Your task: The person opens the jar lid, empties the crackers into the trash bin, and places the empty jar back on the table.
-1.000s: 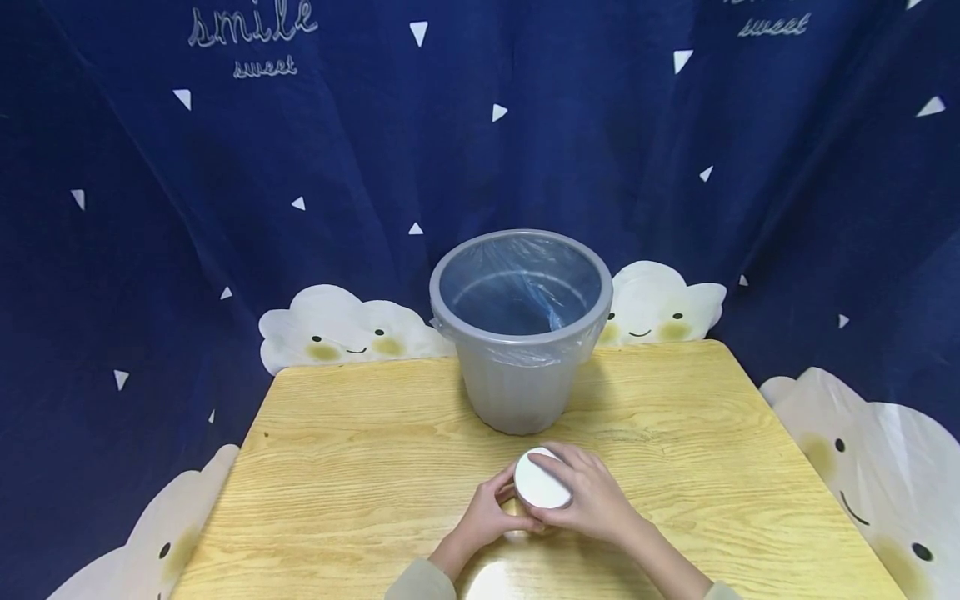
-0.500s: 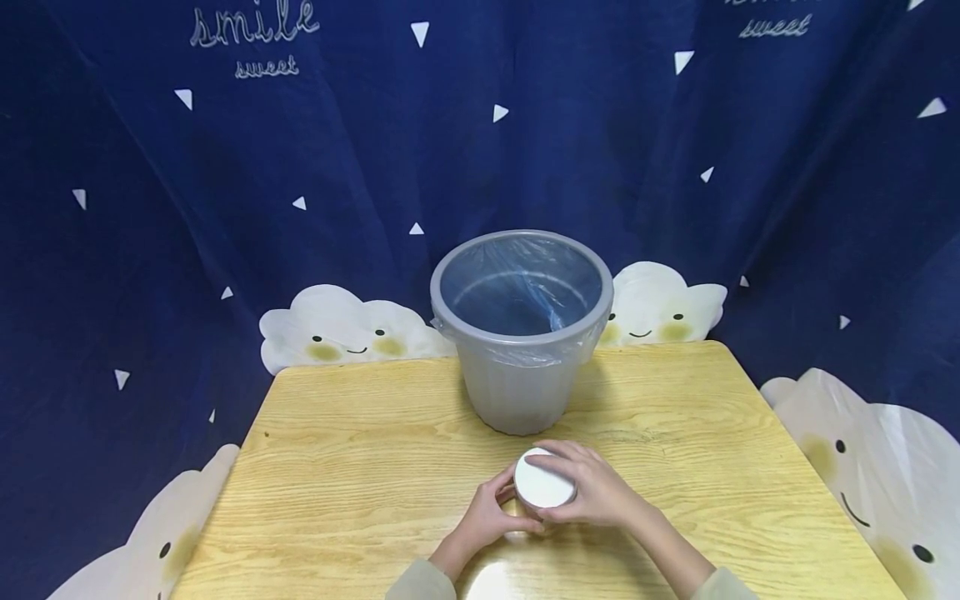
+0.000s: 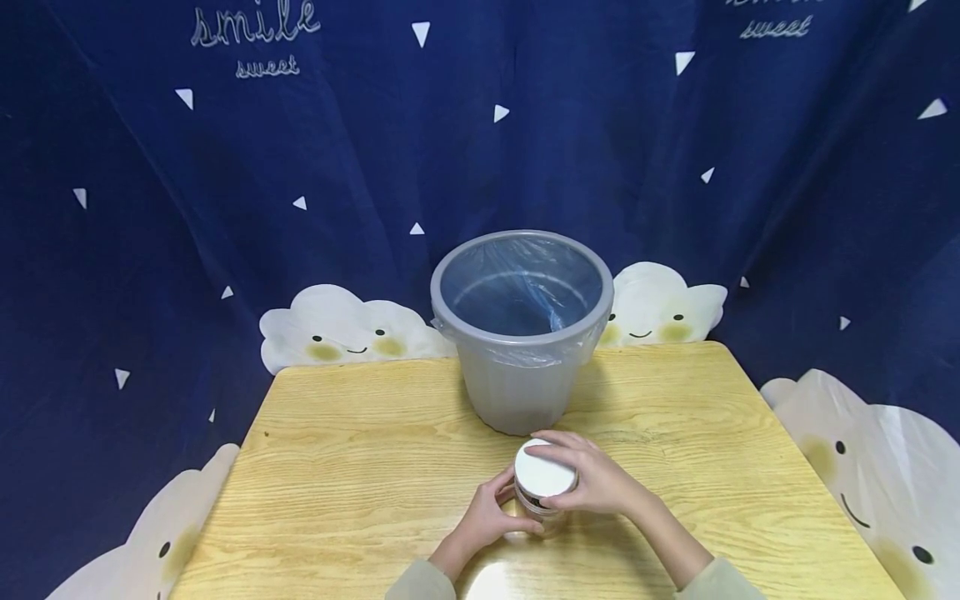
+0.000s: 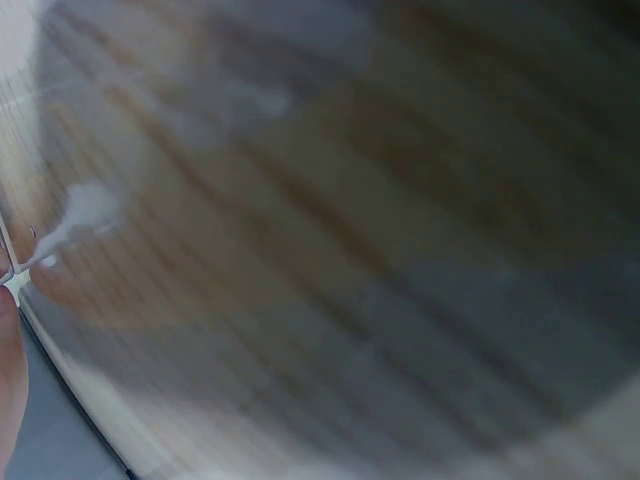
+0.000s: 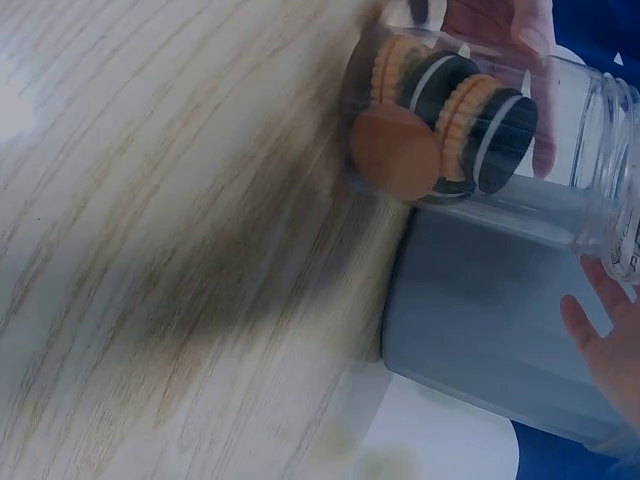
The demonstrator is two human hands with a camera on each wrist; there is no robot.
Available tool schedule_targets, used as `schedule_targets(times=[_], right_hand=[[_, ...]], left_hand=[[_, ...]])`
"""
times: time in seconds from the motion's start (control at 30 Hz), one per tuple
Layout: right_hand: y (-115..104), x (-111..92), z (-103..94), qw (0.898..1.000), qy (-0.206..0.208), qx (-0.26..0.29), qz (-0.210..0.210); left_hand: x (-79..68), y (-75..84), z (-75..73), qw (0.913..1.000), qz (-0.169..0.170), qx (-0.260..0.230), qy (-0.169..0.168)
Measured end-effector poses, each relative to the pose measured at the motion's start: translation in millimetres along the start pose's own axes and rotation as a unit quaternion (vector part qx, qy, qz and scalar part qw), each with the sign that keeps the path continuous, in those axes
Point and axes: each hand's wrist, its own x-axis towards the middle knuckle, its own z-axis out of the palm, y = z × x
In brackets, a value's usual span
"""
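Observation:
A clear plastic jar (image 5: pixel 555 130) stands upright on the table, with round sandwich cookies (image 5: pixel 490 140), some tan and some dark with white filling, in its lower part. My left hand (image 3: pixel 489 518) curls its fingers and thumb round the jar from the left. In the right wrist view, the left hand's fingers (image 5: pixel 500 25) show behind the clear wall. My right hand (image 3: pixel 592 479) grips the round white lid (image 3: pixel 545 469) from the right, fingers over its top and thumb at the near side. Dark print shows just beneath the lid. Only a blurred finger (image 4: pixel 10 390) shows in the left wrist view.
A grey bin (image 3: pixel 517 392) lined with a clear plastic bag (image 3: pixel 551 287) stands behind the jar on the wooden table (image 3: pixel 360 467). A dark blue curtain (image 3: pixel 360 150) with white triangles and clouds hangs round the table's back and sides.
My right hand and the white lid have risen slightly and moved a little away from me, baring more of the jar's side. My left hand stays where it was.

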Motion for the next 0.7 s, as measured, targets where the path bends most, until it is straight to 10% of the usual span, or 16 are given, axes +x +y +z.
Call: schedule_targets(times=[0.7], right_hand=[[9.7, -6.3, -22.9, 0.998, 0.06, -0.006, 0.022]], left_hand=[[0.3, -0.3, -0.7, 0.9993, 0.013, -0.034, -0.008]])
